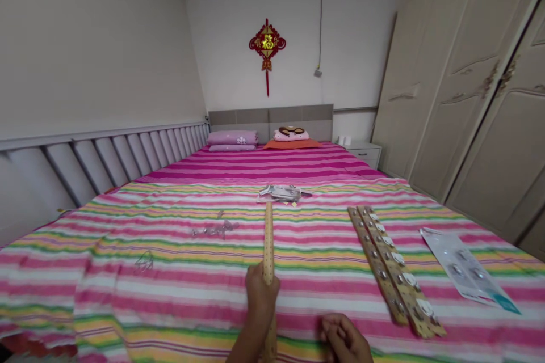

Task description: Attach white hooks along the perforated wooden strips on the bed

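A plastic packet lies just beyond, studded strips right. Centred over the bed, the left hand grips a perforated wooden strip lengthwise near-to-far; the right hand curls, contents unclear.

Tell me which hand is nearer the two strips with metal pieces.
The right hand: it's just left of those strips, by their closer end. The left hand is farther left, gripping a tan strip.

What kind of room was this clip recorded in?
Most likely a bedroom: a large bed with striped bedding fills the view, a padded-looking headboard stands at its far end, and a tall wardrobe lines the right side.
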A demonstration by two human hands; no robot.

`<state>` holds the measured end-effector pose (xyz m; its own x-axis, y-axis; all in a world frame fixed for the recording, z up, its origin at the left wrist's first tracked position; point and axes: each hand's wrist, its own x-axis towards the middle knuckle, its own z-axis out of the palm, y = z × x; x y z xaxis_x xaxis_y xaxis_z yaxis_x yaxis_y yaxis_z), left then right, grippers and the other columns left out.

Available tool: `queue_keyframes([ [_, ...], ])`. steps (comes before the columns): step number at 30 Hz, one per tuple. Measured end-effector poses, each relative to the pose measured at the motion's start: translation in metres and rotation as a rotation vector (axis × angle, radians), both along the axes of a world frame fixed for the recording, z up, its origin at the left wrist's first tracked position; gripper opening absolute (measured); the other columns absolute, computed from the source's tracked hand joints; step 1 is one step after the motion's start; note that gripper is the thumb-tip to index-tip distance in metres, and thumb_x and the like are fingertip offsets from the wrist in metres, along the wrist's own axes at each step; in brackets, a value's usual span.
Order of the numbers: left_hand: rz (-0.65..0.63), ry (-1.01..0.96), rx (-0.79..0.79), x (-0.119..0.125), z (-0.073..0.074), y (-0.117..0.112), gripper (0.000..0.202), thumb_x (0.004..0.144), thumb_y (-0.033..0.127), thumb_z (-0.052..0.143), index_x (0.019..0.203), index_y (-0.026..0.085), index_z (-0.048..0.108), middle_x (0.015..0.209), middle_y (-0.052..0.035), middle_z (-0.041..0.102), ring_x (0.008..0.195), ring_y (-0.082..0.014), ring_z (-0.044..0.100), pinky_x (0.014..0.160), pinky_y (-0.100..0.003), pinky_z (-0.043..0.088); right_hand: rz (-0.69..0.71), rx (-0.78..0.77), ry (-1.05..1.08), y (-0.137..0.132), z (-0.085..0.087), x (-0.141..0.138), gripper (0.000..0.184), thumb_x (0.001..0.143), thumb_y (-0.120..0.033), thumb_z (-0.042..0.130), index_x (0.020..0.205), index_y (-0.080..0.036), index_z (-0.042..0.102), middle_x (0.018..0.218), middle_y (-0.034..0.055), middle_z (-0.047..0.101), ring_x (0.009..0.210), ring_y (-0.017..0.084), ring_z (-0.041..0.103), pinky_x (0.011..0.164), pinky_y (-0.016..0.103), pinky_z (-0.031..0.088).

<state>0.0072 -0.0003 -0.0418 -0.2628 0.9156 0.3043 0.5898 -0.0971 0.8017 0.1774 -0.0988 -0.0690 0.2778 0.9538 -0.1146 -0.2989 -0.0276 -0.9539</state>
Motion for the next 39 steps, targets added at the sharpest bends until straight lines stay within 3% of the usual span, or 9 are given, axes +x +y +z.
queue_keyframes([
  [3,0.005,-0.016,-0.037,0.021,-0.005,-0.001,0.018,0.061,0.008,0.054,0.075,0.017,0.062,0.073,-0.0022,0.048,0.071,-0.0185,0.051,0.066,-0.028,0.042,0.086,0.007,-0.045,0.005,0.008,-0.006,0.046,0.054,-0.059,0.075,0.069,-0.017,0.065,0.052,-0.0005,0.059,0.039,0.009,0.044,0.037,0.019,0.032],
  [7,0.017,0.051,-0.103,0.033,-0.012,0.001,0.03,0.062,0.005,0.053,0.089,0.015,0.064,0.082,-0.0061,0.051,0.083,-0.0219,0.052,0.079,-0.032,0.042,0.068,0.084,-0.086,0.015,0.009,-0.016,0.043,0.062,-0.059,0.07,0.069,-0.017,0.063,0.052,-0.0029,0.055,0.041,0.008,0.042,0.039,0.018,0.031],
  [11,-0.061,0.005,-0.154,0.027,-0.018,0.0,0.038,0.066,0.013,0.058,0.103,0.016,0.062,0.092,-0.0078,0.054,0.09,-0.0221,0.053,0.084,-0.033,0.042,0.138,0.146,-0.147,0.033,0.011,-0.02,0.038,0.065,-0.055,0.07,0.068,-0.017,0.064,0.056,-0.0013,0.057,0.052,0.012,0.051,0.049,0.022,0.041],
  [16,-0.191,-0.285,-0.148,-0.001,-0.025,0.008,0.038,0.067,0.034,0.064,0.1,0.015,0.063,0.09,-0.0084,0.06,0.084,-0.0207,0.058,0.077,-0.032,0.047,0.127,0.186,-0.185,0.067,0.017,-0.028,0.036,0.062,-0.052,0.073,0.07,-0.017,0.065,0.06,0.0003,0.061,0.056,0.015,0.053,0.053,0.024,0.044],
  [19,-0.069,-0.433,-0.062,-0.031,-0.019,0.022,0.035,0.068,0.038,0.061,0.094,0.014,0.063,0.084,-0.0078,0.063,0.078,-0.0188,0.059,0.071,-0.03,0.048,0.073,0.192,-0.177,0.085,0.014,-0.033,0.036,0.063,-0.052,0.072,0.074,-0.018,0.065,0.061,-0.0003,0.061,0.058,0.015,0.054,0.053,0.023,0.043],
  [23,0.141,-0.511,0.066,-0.076,-0.003,0.052,0.031,0.066,0.041,0.059,0.082,0.015,0.061,0.069,-0.0022,0.059,0.066,-0.0162,0.058,0.064,-0.028,0.047,0.0,0.179,-0.206,0.098,-0.006,-0.032,0.035,0.068,-0.052,0.068,0.077,-0.018,0.064,0.061,-0.0013,0.059,0.057,0.015,0.052,0.052,0.023,0.042],
  [29,0.459,-0.431,0.061,-0.113,0.005,0.096,0.02,0.063,0.03,0.059,0.077,0.016,0.056,0.069,-0.0004,0.057,0.065,-0.0157,0.057,0.069,-0.031,0.049,-0.009,0.183,-0.357,0.099,-0.023,-0.028,0.036,0.072,-0.053,0.063,0.079,-0.018,0.064,0.064,0.0012,0.061,0.059,0.016,0.053,0.054,0.025,0.043],
  [34,0.523,-0.36,0.015,-0.123,0.0,0.118,0.019,0.058,0.027,0.065,0.072,0.019,0.055,0.07,-0.001,0.057,0.07,-0.0199,0.056,0.077,-0.036,0.045,-0.014,0.187,-0.392,0.098,-0.018,-0.032,0.035,0.073,-0.053,0.061,0.077,-0.018,0.064,0.06,0.0,0.058,0.055,0.015,0.05,0.051,0.025,0.041],
  [39,0.508,-0.356,-0.047,-0.13,-0.001,0.123,0.011,0.059,0.027,0.064,0.061,0.02,0.055,0.059,-0.0007,0.057,0.062,-0.0209,0.056,0.068,-0.035,0.043,-0.016,0.181,-0.412,0.097,-0.019,-0.032,0.034,0.074,-0.052,0.061,0.078,-0.018,0.064,0.062,0.0008,0.059,0.056,0.016,0.05,0.051,0.025,0.041],
])
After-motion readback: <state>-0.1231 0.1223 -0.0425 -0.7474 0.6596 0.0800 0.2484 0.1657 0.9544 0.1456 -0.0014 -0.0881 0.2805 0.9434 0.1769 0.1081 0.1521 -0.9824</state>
